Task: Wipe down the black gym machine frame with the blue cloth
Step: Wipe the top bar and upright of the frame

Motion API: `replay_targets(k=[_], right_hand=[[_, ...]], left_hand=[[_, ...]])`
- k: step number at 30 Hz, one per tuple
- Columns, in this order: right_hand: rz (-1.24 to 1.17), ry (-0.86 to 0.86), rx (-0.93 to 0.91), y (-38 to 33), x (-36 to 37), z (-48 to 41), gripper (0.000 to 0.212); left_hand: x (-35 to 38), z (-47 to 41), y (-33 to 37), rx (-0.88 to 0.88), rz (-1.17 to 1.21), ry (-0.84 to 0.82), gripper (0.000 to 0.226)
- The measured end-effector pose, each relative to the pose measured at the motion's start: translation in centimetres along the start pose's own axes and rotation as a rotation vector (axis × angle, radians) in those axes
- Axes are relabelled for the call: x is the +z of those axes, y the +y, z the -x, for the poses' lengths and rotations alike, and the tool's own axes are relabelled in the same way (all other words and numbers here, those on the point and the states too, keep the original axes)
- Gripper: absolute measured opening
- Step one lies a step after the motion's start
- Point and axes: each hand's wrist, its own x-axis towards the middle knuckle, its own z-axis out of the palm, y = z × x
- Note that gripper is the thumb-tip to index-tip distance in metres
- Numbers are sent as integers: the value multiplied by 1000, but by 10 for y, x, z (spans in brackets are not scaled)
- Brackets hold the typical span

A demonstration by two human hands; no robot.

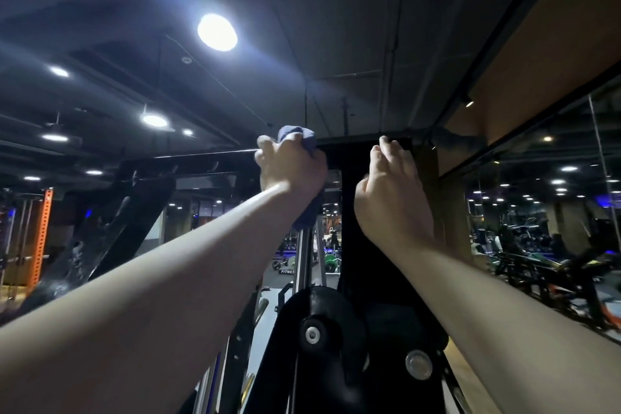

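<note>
Forearms (151,296), hands (289,166) (389,198), half-hidden blue cloth (297,134)

White letters "FITNES" on dark panel (287,271) low in background, cut off by chrome post (304,255).

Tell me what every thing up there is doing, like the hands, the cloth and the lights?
left hand: raised, grips the blue cloth.
blue cloth: bunched up, held against the frame's top.
right hand: raised, fingertips touch the frame's top edge, holds nothing.
black frame: upright, both hands at its top.
ceiling light: on.
</note>
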Motion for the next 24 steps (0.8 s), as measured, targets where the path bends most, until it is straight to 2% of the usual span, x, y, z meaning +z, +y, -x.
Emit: replay_targets(k=[4, 7, 10, 12, 14, 15, 16, 18, 22, 24], right_hand=[[23, 10, -29, 0, 1, 0, 71], [-14, 26, -29, 2, 0, 1, 71], [-48, -23, -8, 4, -5, 1, 64], [-38, -27, -12, 4, -6, 1, 65], [-21, -17, -20, 4, -4, 0, 71], [-8, -16, -17, 4, -3, 0, 73], [10, -12, -17, 4, -2, -1, 73], [64, 0, -28, 3, 0, -2, 72], [283, -31, -128, 4, 7, -1, 67], [273, -51, -105, -1, 7, -4, 64]], left_hand=[[8, 22, 8, 440, 23, -112, 25], [-4, 7, -9, 568, 33, -144, 22], [-18, -21, -42, 430, -55, -20, 27], [-26, -34, -64, 198, -152, 76, 38], [-28, -40, -73, -124, -146, 140, 37], [-27, -39, -70, -229, -108, 149, 37], [-25, -38, -64, -247, -85, 138, 38], [-20, -27, -45, -139, -45, 60, 38], [-14, 4, -23, 321, -81, -152, 45], [-25, -4, -37, 368, -95, -185, 45]])
